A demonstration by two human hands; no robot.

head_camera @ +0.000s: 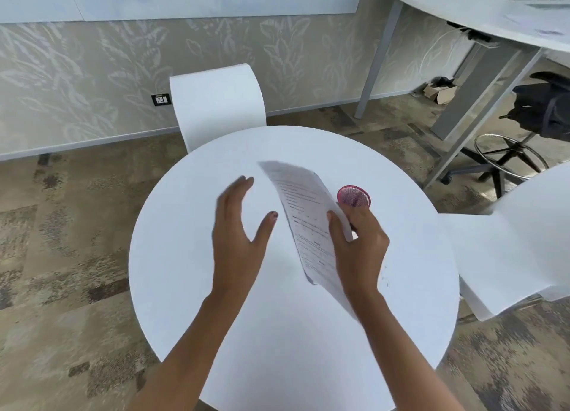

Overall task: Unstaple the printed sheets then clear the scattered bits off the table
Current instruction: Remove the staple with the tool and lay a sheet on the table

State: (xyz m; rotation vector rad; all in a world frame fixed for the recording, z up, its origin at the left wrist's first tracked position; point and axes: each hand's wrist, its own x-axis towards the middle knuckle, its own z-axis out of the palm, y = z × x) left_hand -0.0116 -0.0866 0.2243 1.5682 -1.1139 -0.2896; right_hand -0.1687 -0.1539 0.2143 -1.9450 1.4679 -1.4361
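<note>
Printed white paper sheets [303,222] being held tilted above a round white tabletop [185,256].

Sheets are hanging over the tabletop's middle, text side facing left, far corner blurred. Right hand [357,244] is gripping their right edge, thumb on the printed face and fingers curled behind. Left hand [239,225] is hovering spread open and empty, just left of the sheets, apart from them. Pink round mesh cup [354,196] is standing toward the tabletop's right edge, just beyond the right hand. Tiny dark specks [385,279] are lying near that right edge.
</note>
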